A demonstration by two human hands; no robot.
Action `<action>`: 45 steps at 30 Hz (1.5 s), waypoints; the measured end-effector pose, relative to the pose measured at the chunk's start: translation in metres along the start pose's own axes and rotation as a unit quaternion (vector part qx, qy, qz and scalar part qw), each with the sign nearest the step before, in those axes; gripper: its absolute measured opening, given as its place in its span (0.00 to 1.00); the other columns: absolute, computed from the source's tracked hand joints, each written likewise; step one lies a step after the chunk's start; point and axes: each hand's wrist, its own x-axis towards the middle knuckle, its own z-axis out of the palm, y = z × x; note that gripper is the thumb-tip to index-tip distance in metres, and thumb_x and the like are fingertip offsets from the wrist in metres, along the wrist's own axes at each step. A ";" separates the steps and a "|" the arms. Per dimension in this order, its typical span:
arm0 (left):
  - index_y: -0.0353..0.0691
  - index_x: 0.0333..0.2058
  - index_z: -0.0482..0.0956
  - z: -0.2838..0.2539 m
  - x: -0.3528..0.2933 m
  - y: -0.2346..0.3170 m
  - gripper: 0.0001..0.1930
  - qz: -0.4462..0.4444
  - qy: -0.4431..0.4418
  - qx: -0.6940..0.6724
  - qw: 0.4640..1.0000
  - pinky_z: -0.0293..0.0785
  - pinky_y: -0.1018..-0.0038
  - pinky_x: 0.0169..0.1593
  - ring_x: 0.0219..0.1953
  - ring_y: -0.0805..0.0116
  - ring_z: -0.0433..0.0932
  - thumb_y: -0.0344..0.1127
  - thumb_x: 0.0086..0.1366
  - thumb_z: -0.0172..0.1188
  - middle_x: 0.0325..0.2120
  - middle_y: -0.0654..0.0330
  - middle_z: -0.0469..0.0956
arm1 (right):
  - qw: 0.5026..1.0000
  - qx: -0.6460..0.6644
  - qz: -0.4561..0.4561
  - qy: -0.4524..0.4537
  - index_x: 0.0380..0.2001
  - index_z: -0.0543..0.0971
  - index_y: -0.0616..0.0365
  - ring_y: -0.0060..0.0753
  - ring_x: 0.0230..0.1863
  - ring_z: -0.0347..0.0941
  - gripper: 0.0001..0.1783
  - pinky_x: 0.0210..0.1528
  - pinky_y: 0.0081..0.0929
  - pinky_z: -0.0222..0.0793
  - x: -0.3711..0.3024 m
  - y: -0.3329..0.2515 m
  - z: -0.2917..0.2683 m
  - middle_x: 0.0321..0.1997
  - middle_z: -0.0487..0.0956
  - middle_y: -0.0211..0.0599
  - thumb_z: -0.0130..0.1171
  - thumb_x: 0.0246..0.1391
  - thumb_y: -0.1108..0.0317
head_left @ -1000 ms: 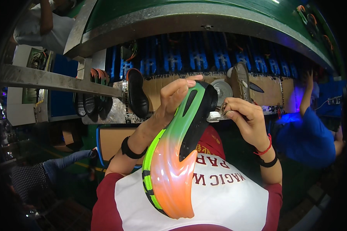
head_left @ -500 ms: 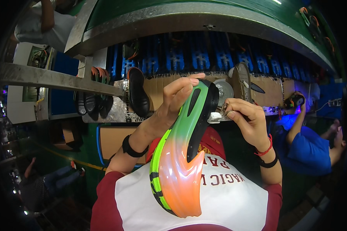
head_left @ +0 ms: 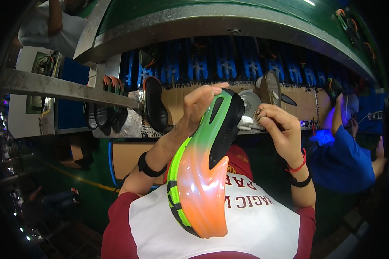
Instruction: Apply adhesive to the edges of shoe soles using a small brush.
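Observation:
A shoe sole (head_left: 203,190), glossy green at one end and orange at the other with a neon-yellow and black side, stands on end in front of my chest. My left hand (head_left: 196,105) is closed around its upper green end. My right hand (head_left: 281,127) is pinched just right of the sole's black upper edge. A small white piece (head_left: 246,123) shows beside its fingertips; I cannot make out its kind. Beyond my fingertips sits a round pale dish (head_left: 249,103).
A black sole (head_left: 154,103) and a brown-grey shoe piece (head_left: 271,90) lie on the cardboard-covered bench (head_left: 177,97). A metal bar (head_left: 69,88) crosses at left. Blue fixtures (head_left: 224,64) line the back. A co-worker in blue (head_left: 345,159) is at right.
My right hand and the white piece have shifted slightly up and right. The shoe sole has turned slightly. The co-worker at right has moved an arm and leaned toward the bench.

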 end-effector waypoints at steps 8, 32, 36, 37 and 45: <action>0.42 0.57 0.63 -0.016 0.013 0.054 0.25 -0.406 -0.007 -0.187 0.895 0.63 0.65 0.61 0.58 0.62 0.67 0.36 0.62 0.58 0.51 0.56 0.70 | 0.982 -0.152 -0.077 0.082 0.32 0.78 0.69 0.29 0.28 0.74 0.06 0.31 0.20 0.68 0.002 -0.005 -0.005 0.38 0.80 0.43 0.59 0.48 0.83; 0.35 0.68 0.33 -0.020 0.036 0.072 0.59 -0.414 -0.074 -0.260 0.869 0.75 0.68 0.53 0.56 0.59 0.71 0.34 0.48 0.71 0.61 0.46 0.55 | 0.958 -0.190 -0.183 0.114 0.33 0.78 0.65 0.40 0.28 0.77 0.09 0.28 0.26 0.72 0.015 -0.017 0.010 0.38 0.78 0.43 0.61 0.46 0.83; 0.34 0.68 0.34 -0.020 0.034 0.072 0.60 -0.413 -0.082 -0.257 0.870 0.75 0.67 0.54 0.55 0.59 0.71 0.35 0.47 0.72 0.61 0.46 0.55 | 0.951 -0.205 -0.197 0.122 0.33 0.77 0.65 0.42 0.28 0.77 0.09 0.28 0.29 0.72 0.017 -0.015 0.011 0.38 0.78 0.43 0.62 0.46 0.82; 0.35 0.68 0.34 -0.020 0.034 0.072 0.60 -0.414 -0.083 -0.258 0.869 0.74 0.66 0.55 0.55 0.59 0.71 0.35 0.47 0.72 0.61 0.46 0.55 | 0.949 -0.211 -0.199 0.124 0.33 0.77 0.65 0.43 0.28 0.77 0.09 0.28 0.29 0.73 0.017 -0.015 0.011 0.38 0.78 0.43 0.62 0.45 0.82; 0.35 0.68 0.33 -0.019 0.034 0.073 0.60 -0.419 -0.081 -0.273 0.862 0.75 0.67 0.54 0.55 0.59 0.70 0.34 0.47 0.72 0.62 0.46 0.54 | 0.945 -0.216 -0.209 0.128 0.33 0.77 0.65 0.43 0.28 0.77 0.09 0.27 0.30 0.72 0.018 -0.016 0.008 0.38 0.78 0.44 0.62 0.45 0.82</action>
